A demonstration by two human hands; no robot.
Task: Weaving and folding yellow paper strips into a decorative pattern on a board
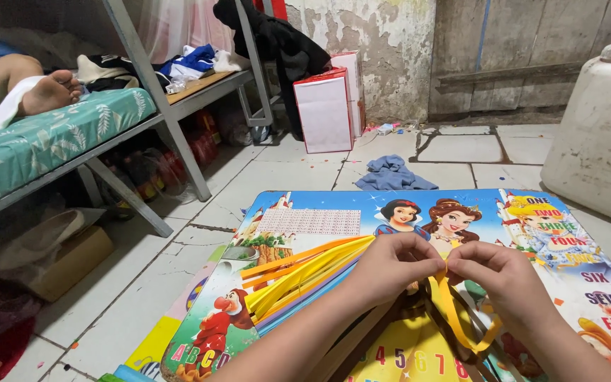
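— Where does your one view look from?

— From your head, tilted down and forward over the low table (319,219) with its cartoon-printed top, which fills the lower middle of the frame.

— How near is it?

— Close. Your left hand (390,265) and right hand (500,276) sit just under the lens, forearms entering from the bottom edge.

— And which way do you face?

— Toward the peeling back wall (369,35) across the tiled floor (277,170). The metal bed (51,134) runs along your left, a pale plastic jerrycan (599,120) stands at the right edge.

— Any second view?

— None, so nothing overlaps.
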